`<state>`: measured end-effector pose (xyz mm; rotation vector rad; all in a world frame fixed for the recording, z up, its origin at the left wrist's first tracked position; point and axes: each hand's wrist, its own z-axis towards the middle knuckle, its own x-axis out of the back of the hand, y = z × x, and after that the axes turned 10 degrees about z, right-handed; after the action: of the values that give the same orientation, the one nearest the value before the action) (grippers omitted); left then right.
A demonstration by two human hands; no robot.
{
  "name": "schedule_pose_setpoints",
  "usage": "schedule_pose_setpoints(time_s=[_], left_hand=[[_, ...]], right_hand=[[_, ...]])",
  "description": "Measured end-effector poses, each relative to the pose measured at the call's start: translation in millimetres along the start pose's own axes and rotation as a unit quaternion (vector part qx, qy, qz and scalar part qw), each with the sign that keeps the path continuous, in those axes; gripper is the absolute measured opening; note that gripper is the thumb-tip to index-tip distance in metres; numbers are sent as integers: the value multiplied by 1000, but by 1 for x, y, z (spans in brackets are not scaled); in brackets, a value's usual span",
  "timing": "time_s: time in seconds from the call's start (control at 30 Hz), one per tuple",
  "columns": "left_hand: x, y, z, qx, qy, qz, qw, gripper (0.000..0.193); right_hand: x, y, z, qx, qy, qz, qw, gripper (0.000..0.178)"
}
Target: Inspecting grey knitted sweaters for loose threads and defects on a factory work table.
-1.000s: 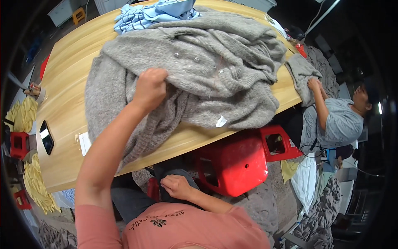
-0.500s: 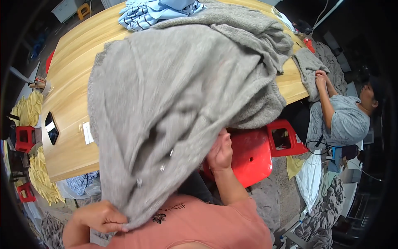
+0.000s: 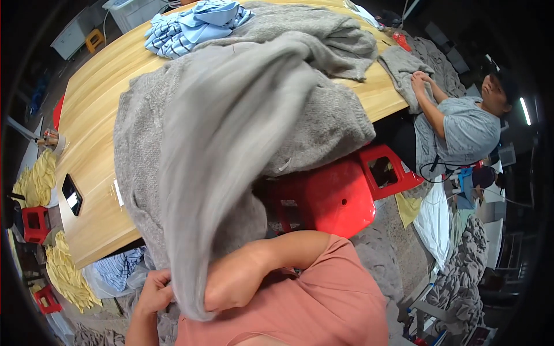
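A grey knit garment (image 3: 225,115) lies bunched over the table's near edge, and a long twisted fold of it hangs down to my chest, blurred by motion. My left hand (image 3: 156,292) is closed at the left side of the fold's lower end, its fingertips partly hidden by the cloth. My right arm crosses in front of my body from the right. At its end, my right hand (image 3: 226,286) is against the lower part of the fold, with the fingers hidden behind the cloth. More grey knit (image 3: 334,40) lies farther back on the table.
On the wooden table (image 3: 92,127) are a blue striped cloth pile (image 3: 199,26) and a phone (image 3: 72,195). A red stool (image 3: 340,202) stands right of me. A seated co-worker (image 3: 461,127) handles grey knit at the right edge. Yellow cloths (image 3: 66,268) lie to the left.
My right hand has swung from beside the stool leftward across my body to the garment's lower end. The wide-spread cloth has gathered into a narrow fold. My left hand has shifted slightly right.
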<state>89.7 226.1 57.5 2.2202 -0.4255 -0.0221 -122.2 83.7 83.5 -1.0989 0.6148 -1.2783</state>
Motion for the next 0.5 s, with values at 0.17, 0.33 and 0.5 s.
schedule_pose_setpoints(time_s=[0.17, 0.33, 0.5], left_hand=[[12, 11, 14, -45, 308, 316, 896, 15], [46, 41, 92, -257, 425, 450, 743, 52], [55, 60, 181, -237, 447, 425, 750, 45]], right_hand=[[-15, 25, -55, -167, 50, -53, 983, 14], [-31, 30, -107, -159, 183, 109, 964, 21], [-33, 35, -114, -147, 401, 45, 903, 15]])
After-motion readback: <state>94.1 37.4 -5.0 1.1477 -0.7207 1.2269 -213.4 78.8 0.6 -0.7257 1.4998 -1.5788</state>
